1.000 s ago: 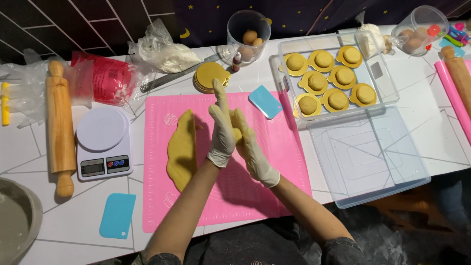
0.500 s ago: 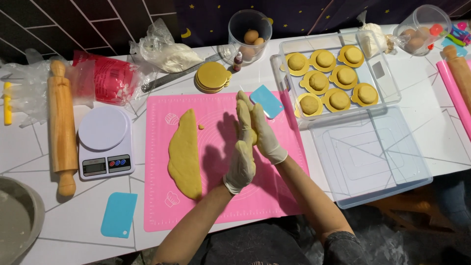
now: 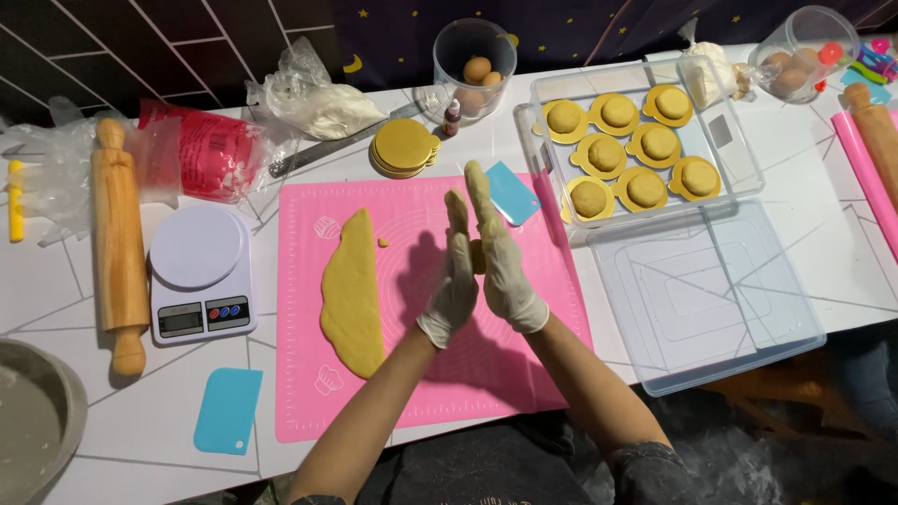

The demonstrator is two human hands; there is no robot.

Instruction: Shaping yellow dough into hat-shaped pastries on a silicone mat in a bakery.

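Two gloved hands meet palm to palm above the pink silicone mat (image 3: 309, 393). Left hand (image 3: 454, 281) and right hand (image 3: 500, 252) stand nearly upright, fingers flat and extended, pressed against each other with a small piece of yellow dough (image 3: 478, 256) sandwiched between the palms. Only a sliver of that dough shows, at the gap between the two palms; the rest is hidden by the gloves. Neither hand curls around it: the hold is flat pressure from both sides, not a finger grip.

Long slab of yellow dough (image 3: 352, 295) lies on the left part of the mat, well apart from the hands (a small crumb (image 3: 383, 243) sits just beside its upper end). Blue scraper (image 3: 512, 193) rests at the mat's upper right edge, near the fingertips of the right hand.

Clear tray (image 3: 739, 140) to the right holds dough balls, each on a gold disc (image 3: 566, 120); its clear lid (image 3: 711, 299) lies just below it. Stack of gold discs (image 3: 404, 148) sits above the mat. Left of the mat: white kitchen scale (image 3: 195, 271), wooden rolling pin (image 3: 117, 243), a second blue scraper (image 3: 227, 410) near the table's front edge. Clear cup holding eggs (image 3: 475, 65) stands behind the disc stack.
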